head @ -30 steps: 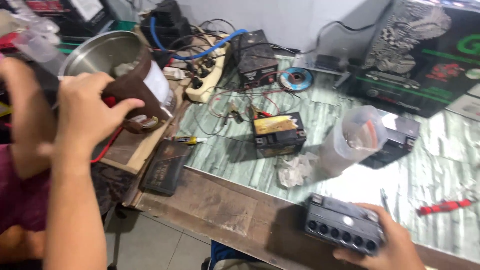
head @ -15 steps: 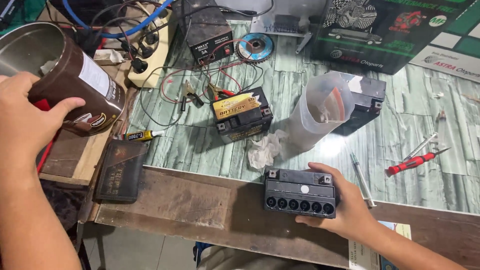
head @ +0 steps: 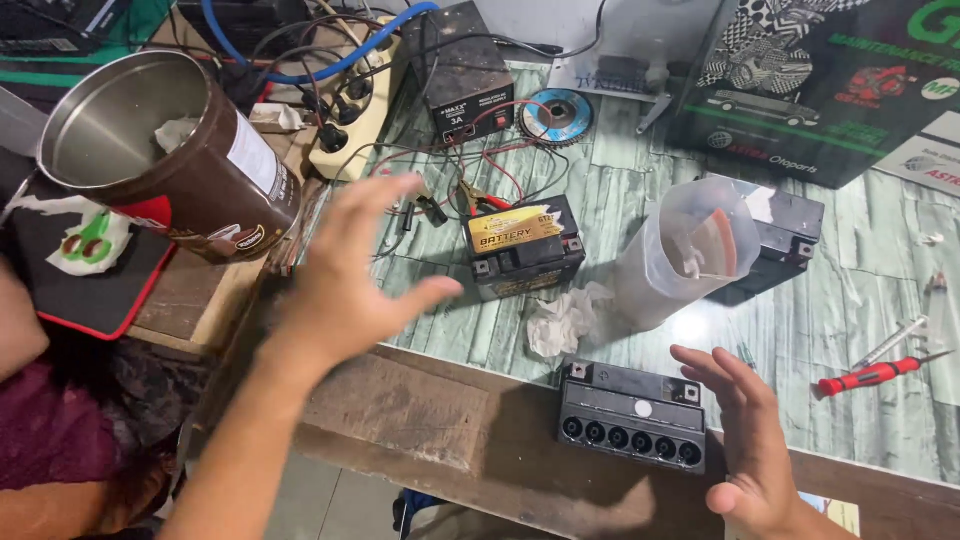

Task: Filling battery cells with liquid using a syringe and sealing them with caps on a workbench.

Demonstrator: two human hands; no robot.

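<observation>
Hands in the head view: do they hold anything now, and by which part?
Nothing is held. The left hand is open in the air, and the right hand is open beside the black battery.

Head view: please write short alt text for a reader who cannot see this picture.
Two open hands hover over a cluttered workbench: the left hand near a tilted metal can, the right hand beside a black battery with a row of round holes. Behind lie a second battery, crumpled tissue, a plastic jug and a red screwdriver.

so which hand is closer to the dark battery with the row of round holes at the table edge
Right. The right hand is open just beside the battery, at its right end. The left hand hovers open farther off, up and to its left.
</observation>
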